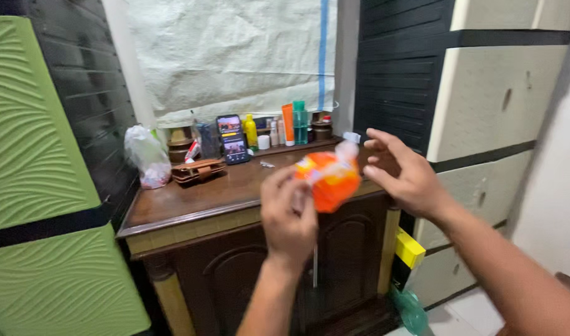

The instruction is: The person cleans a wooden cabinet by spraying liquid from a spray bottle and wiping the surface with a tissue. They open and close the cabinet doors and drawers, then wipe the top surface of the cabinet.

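Basically, biggest thing behind the grip was one green cabinet [42, 174], far left, w/ two wavy-fronted panels showing, then one dark wood cupboard [191, 205] straight beyond and below the hands, two arched doors on its front, both shut. One pale woven sheet [235, 56] w/ a blue stripe hung above and behind. On the cupboard top, well past the grip: one knotted clear plastic bag [147, 155] to the left, one brown pouch [198, 170] beside it, one phone [232, 138] propped upright w/ screen lit, approx. a dozen bottles and tubes in a row at the back, too crowded to count exactly; one orange tube [288, 124] and one teal bottle [300, 122] stood out. One yellow box [409, 247] sat low, right of and under the grip. Left hand [289, 211] was closed, fingers pinching the lower left edge of one orange packet [330, 179], which was up in the air in front of the cupboard edge, not resting on anything. Right hand [403, 174] was open, fingers spread, just right of the packet and not clearly touching it. Progress, as a judgement: packet looked lifted and held, its clear top end twisted and seemingly unopened; blur hid the seal, so couldn't tell for sure. Nothing poured or taken out visible; opening or setting down looked undone.
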